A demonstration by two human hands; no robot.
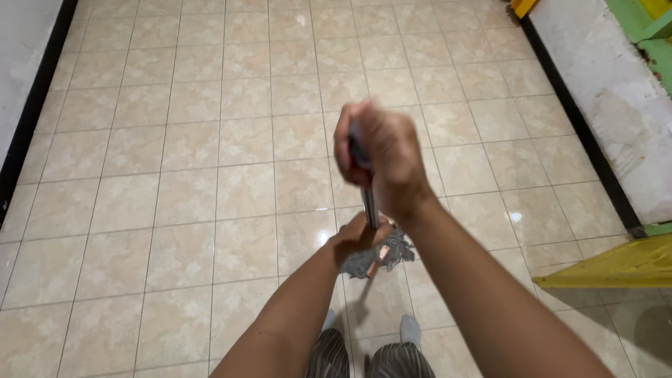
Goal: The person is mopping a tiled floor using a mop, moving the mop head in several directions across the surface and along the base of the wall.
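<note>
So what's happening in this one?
A person stands on a beige tiled floor holding a mop handle with both hands. The right hand grips near the top, the left hand lower down. The grey mop head rests on the tiles just ahead of their feet.

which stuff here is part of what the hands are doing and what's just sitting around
In use: right hand and left hand gripping the mop handle; grey mop head on the tiled floor.

Just there: yellow board, green frame, white wall.
</note>
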